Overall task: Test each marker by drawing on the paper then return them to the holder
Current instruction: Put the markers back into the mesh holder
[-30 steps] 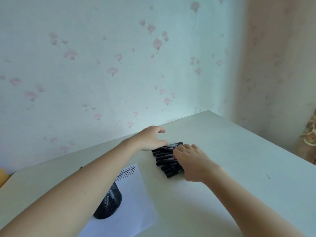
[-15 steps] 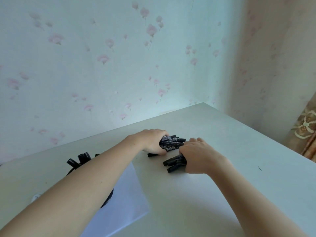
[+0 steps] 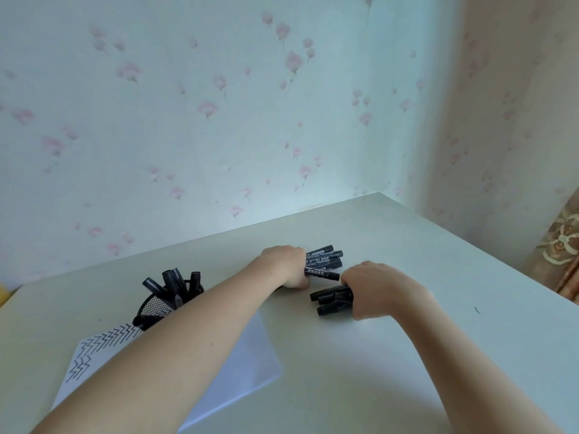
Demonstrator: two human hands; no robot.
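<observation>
On the pale table point(image 3: 407, 245), the left hand point(image 3: 286, 266) curls round a bundle of black markers with white print point(image 3: 324, 263), whose ends jut out to the right. Just right and nearer, the right hand point(image 3: 380, 289) grips a second bunch of black markers point(image 3: 332, 300), their ends pointing left. To the left stands a black mesh holder point(image 3: 156, 306) with more black markers point(image 3: 175, 281) upright in it, touching a white paper sheet with zigzag strokes point(image 3: 94, 349).

Soft, bright daylight, faint shadows, slight blur, wide-angle bending at edges.
</observation>
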